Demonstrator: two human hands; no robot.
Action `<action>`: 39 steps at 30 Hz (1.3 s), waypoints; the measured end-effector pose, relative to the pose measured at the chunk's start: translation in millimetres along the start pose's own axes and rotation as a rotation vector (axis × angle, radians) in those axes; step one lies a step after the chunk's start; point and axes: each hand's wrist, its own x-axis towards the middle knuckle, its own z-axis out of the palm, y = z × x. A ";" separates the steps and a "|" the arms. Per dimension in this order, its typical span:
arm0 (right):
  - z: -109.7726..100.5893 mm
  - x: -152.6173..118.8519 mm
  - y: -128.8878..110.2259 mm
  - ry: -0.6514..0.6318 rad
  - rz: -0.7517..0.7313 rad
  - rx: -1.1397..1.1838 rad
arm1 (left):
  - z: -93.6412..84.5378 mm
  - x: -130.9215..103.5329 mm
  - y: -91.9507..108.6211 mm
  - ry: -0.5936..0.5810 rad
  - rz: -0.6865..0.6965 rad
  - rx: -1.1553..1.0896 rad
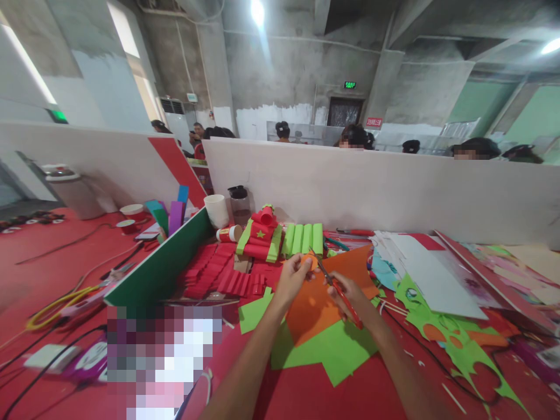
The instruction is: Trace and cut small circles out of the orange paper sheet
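Between the fingers of my left hand [295,277] is a small orange paper piece [311,262], held above the work surface. My right hand [347,294] grips red-handled scissors [345,299], whose blades reach up and left to the edge of that piece. Under both hands lies a large orange sheet [312,309], resting over bright green sheets [345,353]. Just beyond my hands are a red and green paper model [260,235] with a yellow star and a row of green paper rolls [303,239].
Red folded strips [210,268] lie left of the model, beside a green divider [166,259]. A paper cup [216,211] and a dark-lidded bottle [239,204] stand behind. Green cut-out scraps [455,326] and white boards [437,274] lie right. A white partition [371,186] closes the back; people sit beyond.
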 end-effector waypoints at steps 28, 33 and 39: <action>-2.6 -0.1 2.6 -0.015 0.005 -0.008 | -2.8 0.5 0.4 -0.032 -0.030 0.016; -3.1 -1.6 1.5 -0.027 0.003 -0.019 | -3.9 2.2 -1.9 -0.022 -0.020 0.015; -1.8 -1.5 4.1 -0.017 -0.032 -0.044 | -4.3 2.2 -2.7 -0.020 -0.013 0.033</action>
